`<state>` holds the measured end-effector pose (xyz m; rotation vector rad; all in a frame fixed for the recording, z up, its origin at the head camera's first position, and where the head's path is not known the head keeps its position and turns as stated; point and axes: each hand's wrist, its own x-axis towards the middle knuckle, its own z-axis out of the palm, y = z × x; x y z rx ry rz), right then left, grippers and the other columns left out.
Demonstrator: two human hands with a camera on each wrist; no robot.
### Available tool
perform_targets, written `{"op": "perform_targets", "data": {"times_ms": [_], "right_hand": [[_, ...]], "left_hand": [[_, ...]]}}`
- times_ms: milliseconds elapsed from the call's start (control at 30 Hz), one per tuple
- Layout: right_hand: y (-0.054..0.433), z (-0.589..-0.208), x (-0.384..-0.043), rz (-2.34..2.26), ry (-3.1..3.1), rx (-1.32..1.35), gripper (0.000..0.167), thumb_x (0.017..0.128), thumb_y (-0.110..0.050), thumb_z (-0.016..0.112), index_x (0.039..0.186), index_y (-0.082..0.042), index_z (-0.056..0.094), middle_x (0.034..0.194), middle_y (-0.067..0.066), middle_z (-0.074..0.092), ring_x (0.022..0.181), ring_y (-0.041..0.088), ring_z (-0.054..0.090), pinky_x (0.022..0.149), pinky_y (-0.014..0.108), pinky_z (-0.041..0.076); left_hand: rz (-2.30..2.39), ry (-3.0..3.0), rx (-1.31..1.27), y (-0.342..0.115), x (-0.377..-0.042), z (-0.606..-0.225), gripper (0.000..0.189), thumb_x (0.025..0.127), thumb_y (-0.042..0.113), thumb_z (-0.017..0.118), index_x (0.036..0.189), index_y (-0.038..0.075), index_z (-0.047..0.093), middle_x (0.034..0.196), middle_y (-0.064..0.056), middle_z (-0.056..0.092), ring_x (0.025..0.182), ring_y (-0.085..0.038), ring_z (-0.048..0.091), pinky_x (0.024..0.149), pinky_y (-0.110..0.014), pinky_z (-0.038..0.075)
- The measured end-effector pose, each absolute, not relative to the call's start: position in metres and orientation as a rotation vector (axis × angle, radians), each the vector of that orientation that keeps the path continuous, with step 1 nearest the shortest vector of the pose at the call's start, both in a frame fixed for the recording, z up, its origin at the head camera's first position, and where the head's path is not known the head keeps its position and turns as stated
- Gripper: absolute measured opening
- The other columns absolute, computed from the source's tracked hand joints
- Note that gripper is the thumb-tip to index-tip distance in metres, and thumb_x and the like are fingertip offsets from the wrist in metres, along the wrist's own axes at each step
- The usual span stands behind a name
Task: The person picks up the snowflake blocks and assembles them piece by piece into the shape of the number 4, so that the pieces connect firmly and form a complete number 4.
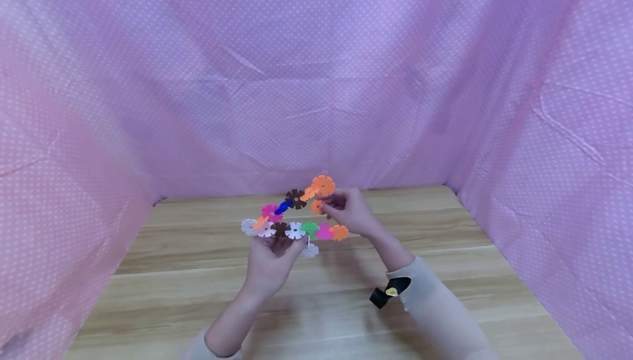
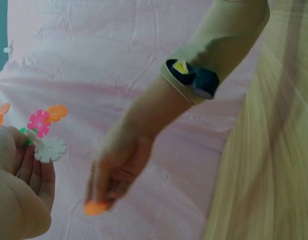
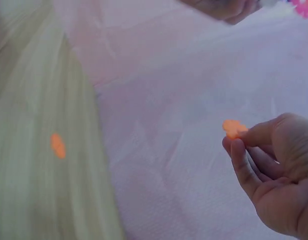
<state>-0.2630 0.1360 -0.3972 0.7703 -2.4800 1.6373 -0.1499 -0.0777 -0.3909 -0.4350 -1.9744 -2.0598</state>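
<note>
My left hand [image 1: 271, 265] grips a chain of notched plastic snowflake discs [image 1: 281, 230] from below, above the table. The row runs through white, brown, green and pink to an orange disc [image 1: 339, 232]. From its left part a slanting branch rises through pink, blue and brown to an orange disc [image 1: 323, 186] at the top. A white disc [image 2: 50, 150] hangs under the row. Between thumb and fingertips my right hand [image 1: 351, 211] pinches a loose orange snowflake disc [image 3: 234, 128], apart from the row and just below the branch's upper end.
Another orange piece [image 3: 58, 145] lies on the wooden table [image 1: 173, 294], seen in the right wrist view. Pink dotted cloth [image 1: 316, 101] hangs around the back and sides of the table. A black strap with a small device [image 1: 390, 292] sits on the right sleeve.
</note>
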Motion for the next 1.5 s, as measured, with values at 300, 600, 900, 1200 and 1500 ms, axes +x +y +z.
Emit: {"op": "perform_targets", "data": {"times_ms": [300,600,900,1200,1500], "right_hand": [[0.143,-0.347,-0.23,1.844,-2.302,0.991,0.008,0.099,0.002,0.071,0.104,0.006,0.074,0.095,0.018,0.079,0.075,0.014,0.073,0.07,0.027,0.067],[0.139,-0.337,-0.216,1.885,-2.156,1.268,0.012,0.098,0.01,0.065,0.109,0.013,0.07,0.101,0.001,0.078,0.079,0.007,0.071,0.069,0.027,0.067],[0.14,-0.34,-0.213,1.839,-2.113,1.385,0.011,0.099,0.013,0.063,0.108,0.012,0.069,0.106,0.006,0.075,0.086,0.006,0.069,0.071,0.022,0.064],[0.141,-0.338,-0.212,1.791,-2.096,1.494,0.011,0.1,0.013,0.06,0.107,0.011,0.069,0.104,0.018,0.072,0.088,0.009,0.066,0.071,0.021,0.061],[0.141,-0.335,-0.216,1.734,-2.064,1.668,0.013,0.098,0.016,0.061,0.105,0.01,0.069,0.101,0.029,0.07,0.095,0.01,0.07,0.08,0.025,0.066]], "left_hand": [[-2.113,-1.966,-0.413,-0.077,-0.151,-0.389,0.019,0.091,-0.004,0.077,0.106,-0.007,0.064,0.094,-0.004,0.072,0.085,-0.011,0.071,0.084,-0.023,0.067],[-2.173,-1.943,-0.408,-0.074,-0.151,-0.386,0.014,0.093,-0.007,0.072,0.098,-0.014,0.061,0.089,0.003,0.07,0.083,-0.009,0.068,0.08,-0.019,0.065],[-2.156,-1.962,-0.428,-0.074,-0.15,-0.388,0.014,0.091,-0.008,0.074,0.098,-0.015,0.063,0.087,0.003,0.07,0.08,-0.009,0.068,0.077,-0.019,0.064],[-2.129,-2.002,-0.449,-0.076,-0.153,-0.393,0.014,0.09,-0.009,0.074,0.102,-0.01,0.067,0.09,0.003,0.072,0.081,-0.009,0.068,0.077,-0.02,0.065],[-2.115,-1.981,-0.529,-0.077,-0.153,-0.395,0.013,0.09,-0.009,0.074,0.1,-0.013,0.067,0.088,0.007,0.072,0.079,-0.007,0.067,0.074,-0.018,0.063]]}}
